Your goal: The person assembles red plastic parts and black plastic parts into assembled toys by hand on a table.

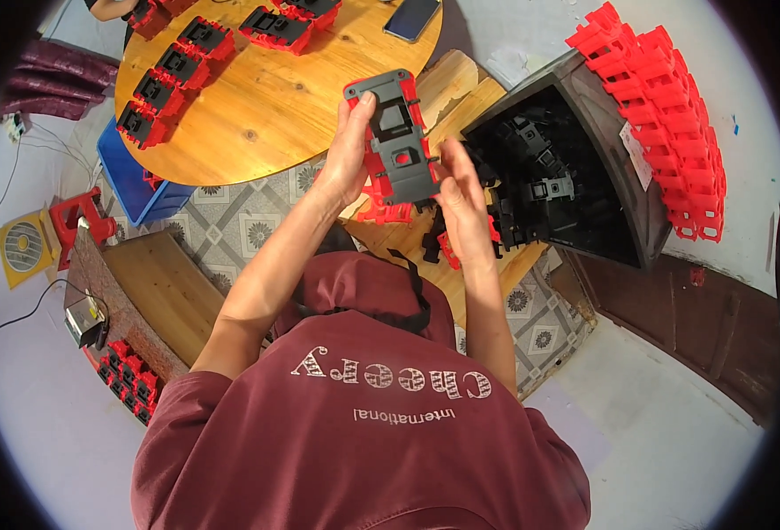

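One red-black frame (pixel 401 143) is by the table edge (pixel 271 170), left hand (pixel 348 152) gripping, right hand's (pixel 467 200) hold unclear.

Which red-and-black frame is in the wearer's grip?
The frame gripped in the left hand, its dark grey face toward the camera; the row of four, by contrast, rests on the wooden table.
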Tool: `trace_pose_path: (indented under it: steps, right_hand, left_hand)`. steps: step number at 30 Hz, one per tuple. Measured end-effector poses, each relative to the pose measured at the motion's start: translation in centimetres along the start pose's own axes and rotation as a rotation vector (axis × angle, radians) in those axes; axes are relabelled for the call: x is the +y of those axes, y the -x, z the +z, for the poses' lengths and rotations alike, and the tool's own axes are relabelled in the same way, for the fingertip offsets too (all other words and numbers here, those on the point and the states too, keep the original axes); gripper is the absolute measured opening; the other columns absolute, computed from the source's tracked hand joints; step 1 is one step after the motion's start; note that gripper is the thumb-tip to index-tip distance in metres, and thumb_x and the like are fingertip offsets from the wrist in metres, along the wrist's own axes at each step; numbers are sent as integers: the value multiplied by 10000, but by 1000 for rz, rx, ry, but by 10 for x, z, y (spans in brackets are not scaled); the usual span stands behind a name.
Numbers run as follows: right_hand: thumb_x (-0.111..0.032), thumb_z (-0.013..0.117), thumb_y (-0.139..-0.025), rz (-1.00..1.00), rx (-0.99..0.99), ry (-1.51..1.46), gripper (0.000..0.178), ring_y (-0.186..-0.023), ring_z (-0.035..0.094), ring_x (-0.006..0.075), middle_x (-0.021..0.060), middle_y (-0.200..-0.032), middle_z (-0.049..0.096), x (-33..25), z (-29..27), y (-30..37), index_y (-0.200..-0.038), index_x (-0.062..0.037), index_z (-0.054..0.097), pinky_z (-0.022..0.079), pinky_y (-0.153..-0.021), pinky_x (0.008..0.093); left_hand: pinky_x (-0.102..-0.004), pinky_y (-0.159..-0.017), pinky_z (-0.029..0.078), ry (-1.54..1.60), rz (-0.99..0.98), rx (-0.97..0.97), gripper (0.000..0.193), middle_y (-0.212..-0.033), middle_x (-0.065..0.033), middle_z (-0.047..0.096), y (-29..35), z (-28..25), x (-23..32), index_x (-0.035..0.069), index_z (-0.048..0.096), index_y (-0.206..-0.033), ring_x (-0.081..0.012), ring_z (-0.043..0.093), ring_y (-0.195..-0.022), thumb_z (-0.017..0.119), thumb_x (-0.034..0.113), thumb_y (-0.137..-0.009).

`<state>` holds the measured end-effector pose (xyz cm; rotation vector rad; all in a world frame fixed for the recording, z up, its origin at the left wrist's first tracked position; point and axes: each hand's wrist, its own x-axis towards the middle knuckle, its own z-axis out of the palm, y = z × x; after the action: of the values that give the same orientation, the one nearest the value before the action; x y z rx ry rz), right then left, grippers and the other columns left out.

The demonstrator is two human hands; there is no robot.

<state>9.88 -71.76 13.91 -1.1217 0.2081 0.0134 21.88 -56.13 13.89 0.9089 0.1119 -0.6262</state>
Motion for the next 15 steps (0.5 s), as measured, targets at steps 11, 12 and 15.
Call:
trace_pose_path:
  steps: [11, 12, 15]
  right_hand:
    - [-126, 819, -597, -912, 135, 1222, 412, -895, 548, 231, 53, -1028, 606, -23, 35, -11, -983, -41, 706, 468, -754, 331]
    - [-108, 821, -590, -914, 155, 1213, 417, -888, 552, 233, 56, -1020, 605, -23, 37, -11, -983, -33, 704, 474, -745, 333]
    - [-86, 822, -587, -923, 160, 1194, 426, -882, 558, 237, 61, -1011, 605, -24, 40, -13, -990, -28, 701, 479, -736, 337]
  left_hand:
    - [-346, -814, 554, -63, 100, -11, 508, -1136, -82, 562, 13, 27, -8, 136, 365, -1286, -175, 613, -988, 469, 521, -972]
    - [-346, -814, 554, -62, 107, -7, 508, -1136, -82, 562, 13, 27, -9, 136, 365, -1286, -175, 613, -988, 469, 521, -972]
    - [-333, -789, 555, -124, 149, 12, 515, -1113, -89, 571, 10, 23, -11, 135, 356, -1276, -176, 620, -973, 482, 524, -964]
